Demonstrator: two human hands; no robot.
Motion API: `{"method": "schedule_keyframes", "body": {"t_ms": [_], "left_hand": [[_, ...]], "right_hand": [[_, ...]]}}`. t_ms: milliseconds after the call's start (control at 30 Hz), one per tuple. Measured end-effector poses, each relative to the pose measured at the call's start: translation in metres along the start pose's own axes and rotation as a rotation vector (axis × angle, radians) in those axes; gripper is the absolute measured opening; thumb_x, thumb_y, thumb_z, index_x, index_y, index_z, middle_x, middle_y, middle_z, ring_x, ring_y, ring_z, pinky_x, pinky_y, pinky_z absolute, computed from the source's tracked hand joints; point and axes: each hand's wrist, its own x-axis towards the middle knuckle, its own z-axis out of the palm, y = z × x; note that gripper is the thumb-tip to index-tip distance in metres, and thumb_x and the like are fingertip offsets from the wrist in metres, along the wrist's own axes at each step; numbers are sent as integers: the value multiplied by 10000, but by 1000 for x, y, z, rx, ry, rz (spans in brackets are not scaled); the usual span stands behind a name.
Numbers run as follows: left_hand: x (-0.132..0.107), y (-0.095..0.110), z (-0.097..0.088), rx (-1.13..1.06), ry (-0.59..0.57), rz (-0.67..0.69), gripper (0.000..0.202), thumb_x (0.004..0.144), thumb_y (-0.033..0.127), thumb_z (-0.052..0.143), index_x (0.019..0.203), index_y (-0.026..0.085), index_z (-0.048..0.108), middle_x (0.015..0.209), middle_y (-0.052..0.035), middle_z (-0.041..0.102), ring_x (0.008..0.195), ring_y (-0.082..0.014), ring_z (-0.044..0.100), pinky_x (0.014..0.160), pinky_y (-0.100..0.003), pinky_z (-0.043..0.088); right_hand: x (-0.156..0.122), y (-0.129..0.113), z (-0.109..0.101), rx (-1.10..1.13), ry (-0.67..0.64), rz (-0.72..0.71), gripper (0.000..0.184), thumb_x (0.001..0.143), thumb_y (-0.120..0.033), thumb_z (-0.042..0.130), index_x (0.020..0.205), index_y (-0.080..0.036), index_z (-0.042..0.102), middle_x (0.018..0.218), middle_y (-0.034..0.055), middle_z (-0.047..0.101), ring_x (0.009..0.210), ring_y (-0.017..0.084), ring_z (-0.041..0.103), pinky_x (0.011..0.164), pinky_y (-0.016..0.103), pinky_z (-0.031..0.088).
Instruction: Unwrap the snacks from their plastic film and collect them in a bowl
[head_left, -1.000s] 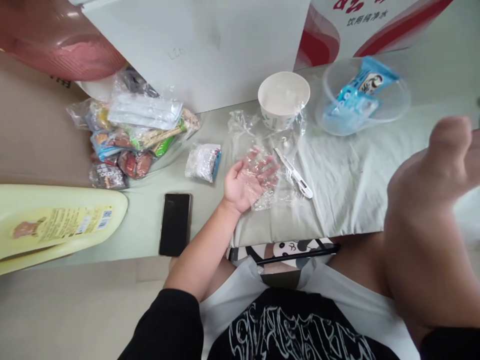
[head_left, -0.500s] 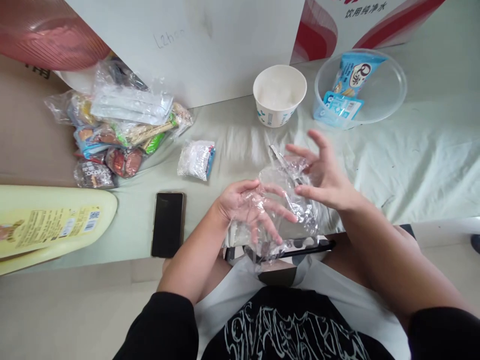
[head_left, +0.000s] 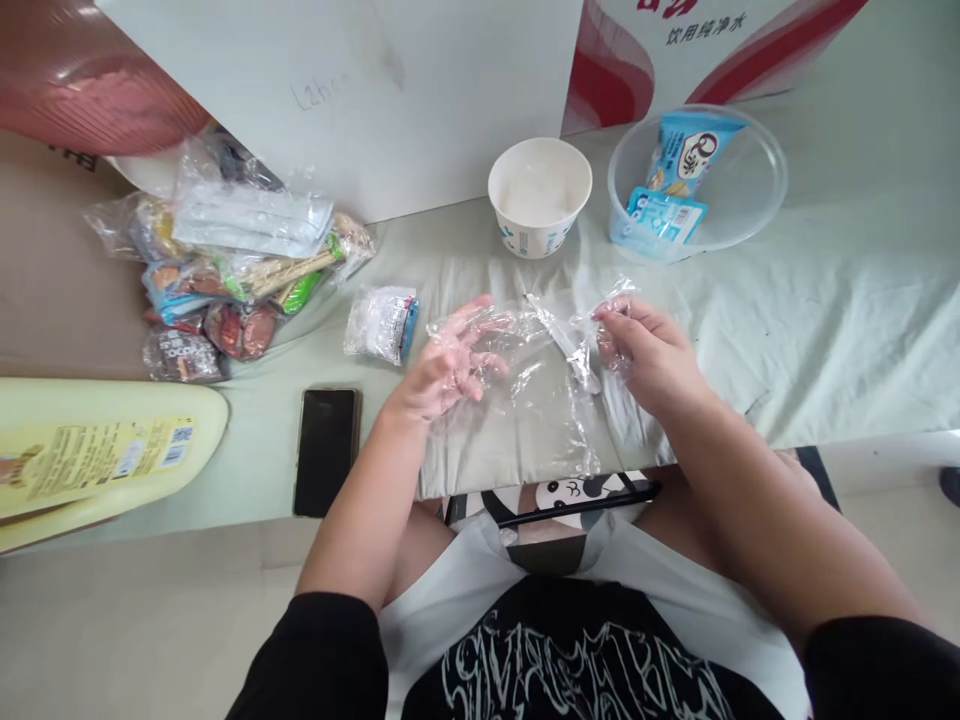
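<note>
A crinkled sheet of clear plastic film stretches between my two hands above the cloth; whether it is a bag or a glove I cannot tell. Loose film covers my left hand, whose fingers are spread and slightly curled. My right hand pinches the film's right end between thumb and fingers. Between the hands, seen through or beside the film, is a narrow white strip-like piece. Just beyond them stands a white paper bowl. Left of my left hand lies a small clear-and-blue packet.
A clear plastic tub holds blue snack packets. To the left are a heap of wrapped snacks, a black phone and a pale yellow package. A white carton stands behind. The table's front edge runs before my lap.
My right hand has gone from spread fingers to pinching the film. My left hand has moved left and slightly up. The film is now drawn out between them, uncovering the cloth below.
</note>
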Motion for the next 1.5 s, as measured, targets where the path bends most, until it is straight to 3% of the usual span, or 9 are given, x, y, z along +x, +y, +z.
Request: {"method": "schedule_keyframes", "body": {"t_ms": [133, 233, 367, 500, 633, 867, 1033, 1200, 1500], "left_hand": [[4, -4, 6, 54, 198, 41, 538, 660, 151, 837, 1177, 227, 705, 999, -47, 771, 566, -106, 694, 319, -134, 368], [8, -5, 9, 30, 264, 85, 215, 785, 282, 783, 969, 192, 716, 756, -9, 740, 445, -93, 643, 284, -139, 320], [11, -4, 12, 19, 278, 48, 284, 891, 463, 688, 908, 180, 690, 725, -21, 749, 409, -100, 629, 283, -153, 310], [9, -1, 10, -29, 274, 1, 496, 939, 646, 547, 900, 171, 687, 681, -38, 736, 385, -115, 623, 272, -161, 269], [1, 6, 3, 62, 172, 68, 599, 674, 666, 829, 997, 179, 701, 775, -46, 765, 323, -67, 543, 251, -152, 175], [-4, 10, -3, 411, 127, -122, 666, 528, 283, 981, 1094, 156, 653, 983, -67, 750, 553, -115, 685, 376, -150, 421], [-3, 9, -7, 484, 151, -124, 582, 644, 456, 905, 1073, 151, 659, 755, -21, 721, 403, -57, 547, 337, -154, 291], [-4, 10, -9, 491, 180, -142, 558, 718, 688, 761, 701, 140, 662, 532, -33, 660, 284, -35, 400, 308, -182, 174], [-8, 15, -13, 99, 282, 256, 524, 668, 664, 812, 514, 179, 687, 583, -21, 584, 574, -104, 575, 498, -217, 481]], "right_hand": [[6, 2, -13, -22, -9, -103, 426, 846, -582, 674, 1172, -325, 575, 766, -26, 597, 570, 129, 531, 502, 267, 413], [11, 10, -17, -86, 2, -258, 567, 899, -701, 512, 1386, -420, 438, 1130, 38, 667, 851, 194, 678, 670, 355, 533], [12, 24, -3, -58, -86, -289, 740, 797, -639, 696, 1435, -412, 396, 1205, 46, 694, 1051, 233, 687, 795, 414, 572], [10, 20, 12, 9, -56, -65, 692, 789, -439, 765, 1390, -318, 444, 829, -33, 718, 602, 136, 640, 555, 291, 512], [11, 4, 7, 73, 86, -29, 530, 802, -392, 743, 1257, -283, 494, 627, -91, 647, 336, 65, 368, 353, 232, 248], [14, -9, -3, 150, 278, -37, 311, 743, -341, 696, 1033, -262, 614, 446, -95, 551, 303, 77, 293, 327, 238, 146], [15, -8, -8, 156, 403, -62, 226, 726, -306, 650, 944, -248, 667, 410, -82, 515, 304, 88, 315, 314, 236, 127], [19, 0, -11, 142, 379, -111, 239, 799, -278, 638, 1037, -272, 630, 504, -76, 603, 312, 82, 325, 320, 228, 176], [4, -17, -24, 121, 304, -358, 26, 745, -214, 664, 757, -200, 683, 587, 9, 692, 328, 47, 334, 339, 237, 141]]}}
